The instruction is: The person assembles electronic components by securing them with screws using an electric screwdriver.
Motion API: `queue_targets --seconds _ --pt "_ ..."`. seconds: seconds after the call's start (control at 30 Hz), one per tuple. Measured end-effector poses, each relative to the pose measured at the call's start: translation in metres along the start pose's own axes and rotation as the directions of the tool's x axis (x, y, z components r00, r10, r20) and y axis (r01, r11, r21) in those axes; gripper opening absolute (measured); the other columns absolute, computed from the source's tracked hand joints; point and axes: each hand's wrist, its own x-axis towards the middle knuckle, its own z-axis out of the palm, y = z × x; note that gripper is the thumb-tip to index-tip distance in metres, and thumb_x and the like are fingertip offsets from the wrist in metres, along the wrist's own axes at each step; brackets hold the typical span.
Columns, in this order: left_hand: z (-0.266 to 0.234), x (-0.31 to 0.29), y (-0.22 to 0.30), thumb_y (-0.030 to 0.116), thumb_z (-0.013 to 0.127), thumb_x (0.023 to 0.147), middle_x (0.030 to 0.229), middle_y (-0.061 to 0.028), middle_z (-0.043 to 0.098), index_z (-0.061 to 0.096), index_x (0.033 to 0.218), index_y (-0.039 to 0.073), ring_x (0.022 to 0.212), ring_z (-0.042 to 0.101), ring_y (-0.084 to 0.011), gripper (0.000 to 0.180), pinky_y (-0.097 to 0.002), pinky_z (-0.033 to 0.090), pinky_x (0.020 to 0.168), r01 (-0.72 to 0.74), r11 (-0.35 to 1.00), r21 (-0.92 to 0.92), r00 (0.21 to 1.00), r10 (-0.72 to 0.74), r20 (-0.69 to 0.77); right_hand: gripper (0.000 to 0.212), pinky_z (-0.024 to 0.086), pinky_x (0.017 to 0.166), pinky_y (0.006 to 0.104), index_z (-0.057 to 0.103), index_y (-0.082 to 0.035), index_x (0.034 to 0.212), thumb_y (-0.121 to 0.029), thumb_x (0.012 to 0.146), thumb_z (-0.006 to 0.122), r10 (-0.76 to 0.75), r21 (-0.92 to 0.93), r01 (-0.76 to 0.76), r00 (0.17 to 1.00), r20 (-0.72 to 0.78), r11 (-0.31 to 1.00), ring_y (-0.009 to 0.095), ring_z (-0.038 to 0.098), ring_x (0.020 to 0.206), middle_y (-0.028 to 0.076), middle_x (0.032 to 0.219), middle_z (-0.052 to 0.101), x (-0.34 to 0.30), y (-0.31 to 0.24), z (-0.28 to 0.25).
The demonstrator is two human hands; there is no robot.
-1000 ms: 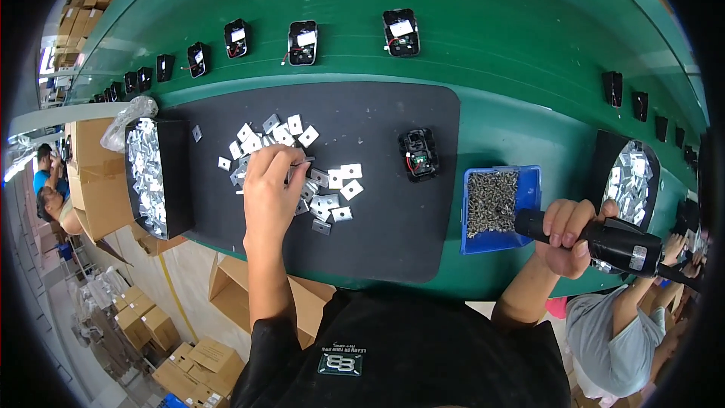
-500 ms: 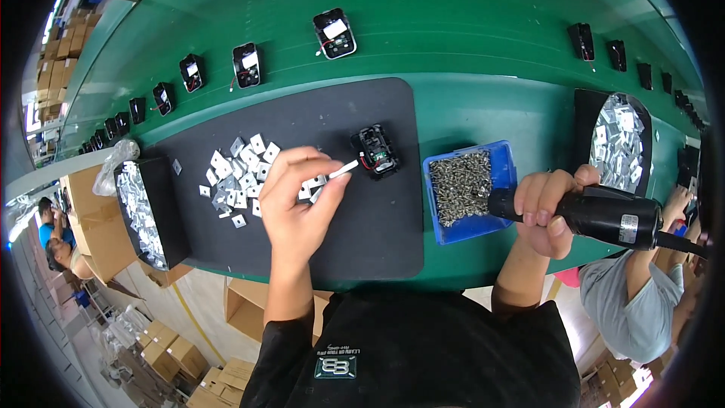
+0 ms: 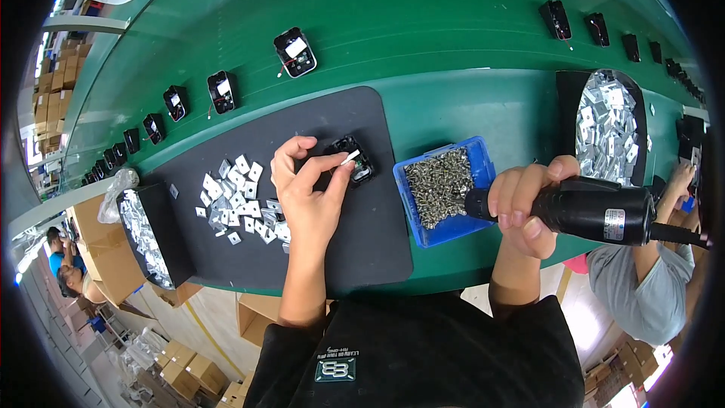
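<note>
Between the thumb and index finger of my left hand [image 3: 311, 200] is a small white-and-silver metal plate [image 3: 350, 157]. The pinched plate is over an open black plastic housing [image 3: 365, 174], partly hidden by my fingers, on the dark mat [image 3: 362, 245]. My right hand [image 3: 523, 204] is wrapped round a black electric screwdriver [image 3: 593, 210], lying nearly level with its cord to the right. Its nose is at the right side of a blue bin [image 3: 451, 238] full of small metal screws [image 3: 438, 185]. Loose metal plates [image 3: 234, 196] lie left of my left hand.
Black boxes of metal plates stand at the left [image 3: 155, 238] and right [image 3: 608, 125]. Several black housings [image 3: 295, 53] with thin wires line the green bench's far side. A co-worker's hand [image 3: 682, 180] is at the far right. Cardboard boxes [image 3: 113, 249] stand at the left.
My left hand has carried the metal plate from beside the black housing to over it. The view has shifted; the screwdriver's nose stays at the screw bin.
</note>
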Motion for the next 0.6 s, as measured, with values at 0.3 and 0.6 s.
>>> queue_targets --seconds 0.3,0.6 --pt "0.005 0.003 -0.003 0.010 0.080 0.072 0.104 -0.0043 0.063 0.073 0.094 0.012 0.092 0.058 -0.0212 0.023 -0.0365 0.037 0.088 -0.058 0.971 0.232 0.998 0.053 0.025 0.058 0.050 0.059 0.0301 0.039 -0.006 0.122 -0.007 0.075 0.074 0.011 -0.006 -0.011 1.000 -0.010 1.000 0.015 0.056 0.058 0.002 0.067 0.053 0.001 -0.001 0.000" --pt "-0.004 0.023 0.003 -0.001 0.072 0.077 0.104 -0.0124 0.069 0.069 0.103 0.003 0.092 0.063 -0.0301 0.027 -0.0354 0.050 0.081 0.063 0.996 -0.070 0.964 -0.042 0.263 0.057 0.050 0.059 0.0298 0.039 -0.006 0.121 -0.007 0.076 0.075 0.019 -0.009 -0.019 1.000 -0.003 1.000 0.014 0.056 0.058 0.002 0.066 0.053 0.000 -0.001 -0.001"
